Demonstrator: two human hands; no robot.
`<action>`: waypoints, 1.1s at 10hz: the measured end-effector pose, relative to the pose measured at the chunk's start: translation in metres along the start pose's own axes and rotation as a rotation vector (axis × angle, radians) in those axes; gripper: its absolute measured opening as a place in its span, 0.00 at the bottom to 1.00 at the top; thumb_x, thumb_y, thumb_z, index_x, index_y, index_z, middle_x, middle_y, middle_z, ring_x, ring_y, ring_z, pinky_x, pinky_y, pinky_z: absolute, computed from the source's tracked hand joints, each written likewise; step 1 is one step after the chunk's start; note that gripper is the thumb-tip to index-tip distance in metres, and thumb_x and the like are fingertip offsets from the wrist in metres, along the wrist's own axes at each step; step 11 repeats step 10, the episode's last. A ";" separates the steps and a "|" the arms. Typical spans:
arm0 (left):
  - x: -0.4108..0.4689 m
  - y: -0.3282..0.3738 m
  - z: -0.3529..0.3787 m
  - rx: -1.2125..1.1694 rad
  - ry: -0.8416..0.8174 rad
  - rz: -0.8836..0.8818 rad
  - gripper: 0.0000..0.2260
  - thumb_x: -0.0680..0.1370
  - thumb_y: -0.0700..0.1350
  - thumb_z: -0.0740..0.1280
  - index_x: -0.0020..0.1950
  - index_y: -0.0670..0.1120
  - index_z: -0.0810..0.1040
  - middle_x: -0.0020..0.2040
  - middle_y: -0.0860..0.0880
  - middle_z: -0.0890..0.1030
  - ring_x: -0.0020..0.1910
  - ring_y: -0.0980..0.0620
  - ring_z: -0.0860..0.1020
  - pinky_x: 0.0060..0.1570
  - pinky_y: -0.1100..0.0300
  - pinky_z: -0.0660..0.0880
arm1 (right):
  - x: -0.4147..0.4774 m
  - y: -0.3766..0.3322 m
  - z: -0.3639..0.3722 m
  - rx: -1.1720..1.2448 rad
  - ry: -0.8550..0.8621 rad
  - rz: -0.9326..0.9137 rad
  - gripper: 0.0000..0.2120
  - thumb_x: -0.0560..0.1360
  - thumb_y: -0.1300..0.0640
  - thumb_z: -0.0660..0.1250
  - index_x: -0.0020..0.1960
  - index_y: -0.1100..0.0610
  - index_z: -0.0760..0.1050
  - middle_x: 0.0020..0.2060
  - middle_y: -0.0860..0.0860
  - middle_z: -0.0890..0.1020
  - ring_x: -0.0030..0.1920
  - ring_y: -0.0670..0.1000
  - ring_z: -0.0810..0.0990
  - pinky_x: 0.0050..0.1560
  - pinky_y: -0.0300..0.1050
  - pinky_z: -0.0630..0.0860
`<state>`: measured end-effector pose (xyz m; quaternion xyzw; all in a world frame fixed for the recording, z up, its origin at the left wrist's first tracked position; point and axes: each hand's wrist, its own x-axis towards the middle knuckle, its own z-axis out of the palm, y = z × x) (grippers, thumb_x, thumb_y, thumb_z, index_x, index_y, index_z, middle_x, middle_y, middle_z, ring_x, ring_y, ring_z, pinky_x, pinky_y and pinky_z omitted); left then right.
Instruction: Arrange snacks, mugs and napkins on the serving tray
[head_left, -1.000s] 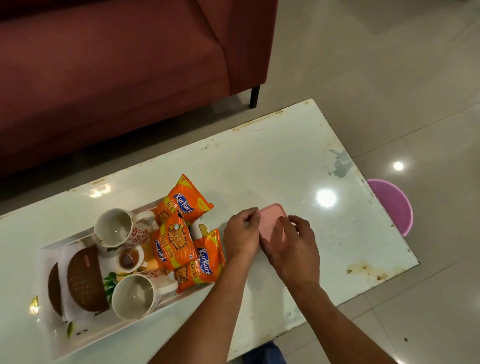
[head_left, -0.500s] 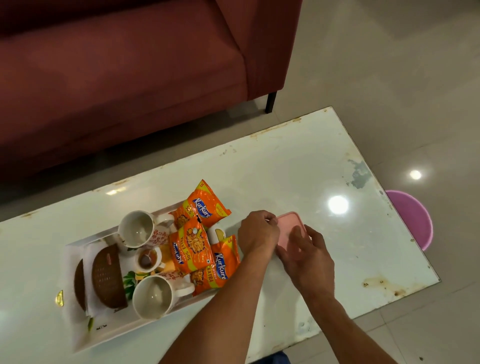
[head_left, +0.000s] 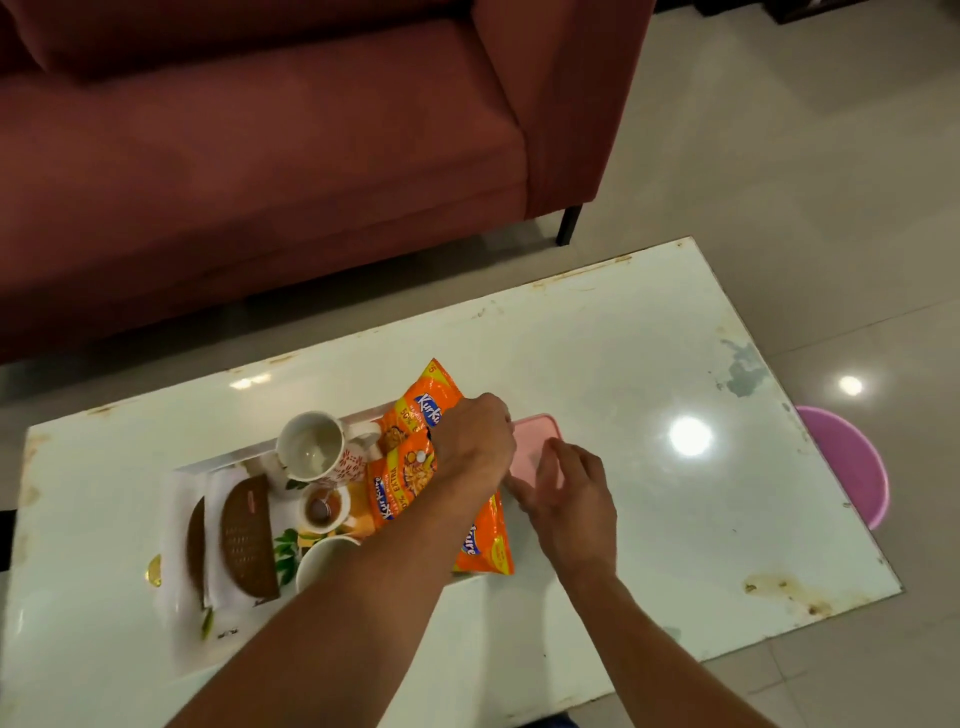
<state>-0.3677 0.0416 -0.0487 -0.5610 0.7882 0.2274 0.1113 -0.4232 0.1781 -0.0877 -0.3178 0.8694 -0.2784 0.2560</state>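
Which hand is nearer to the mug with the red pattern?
Left. The left hand is over the snack packets, just right of the mug. The right hand is farther right, by the pink lid, off the tray.

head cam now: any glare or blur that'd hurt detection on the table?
Head view: two round ceiling-light reflections, one on the glossy table right of the hands, one on the floor tiles; a weaker glint sits behind the tray. Scene is dim and warm, with slightly soft edges. Snack packets stay readable; the left hand hides part of them.
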 end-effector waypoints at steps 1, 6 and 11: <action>0.003 -0.005 0.002 0.079 -0.002 0.018 0.09 0.79 0.46 0.70 0.58 0.49 0.84 0.55 0.46 0.86 0.54 0.45 0.84 0.49 0.52 0.82 | 0.001 -0.002 0.005 0.019 -0.021 -0.005 0.32 0.72 0.34 0.70 0.70 0.50 0.73 0.68 0.51 0.75 0.59 0.55 0.81 0.50 0.43 0.76; 0.007 -0.010 0.008 0.113 -0.027 0.105 0.14 0.79 0.46 0.70 0.64 0.49 0.81 0.59 0.45 0.84 0.57 0.44 0.82 0.53 0.52 0.80 | -0.004 -0.002 0.006 -0.036 -0.048 0.035 0.33 0.74 0.38 0.70 0.75 0.49 0.68 0.72 0.50 0.72 0.63 0.55 0.80 0.58 0.50 0.80; -0.041 -0.042 -0.101 -0.034 0.293 0.216 0.16 0.84 0.53 0.57 0.68 0.54 0.78 0.61 0.52 0.82 0.55 0.49 0.82 0.54 0.55 0.77 | -0.037 -0.085 -0.041 0.049 0.325 -0.172 0.18 0.80 0.47 0.62 0.63 0.54 0.81 0.69 0.55 0.75 0.66 0.61 0.75 0.57 0.54 0.76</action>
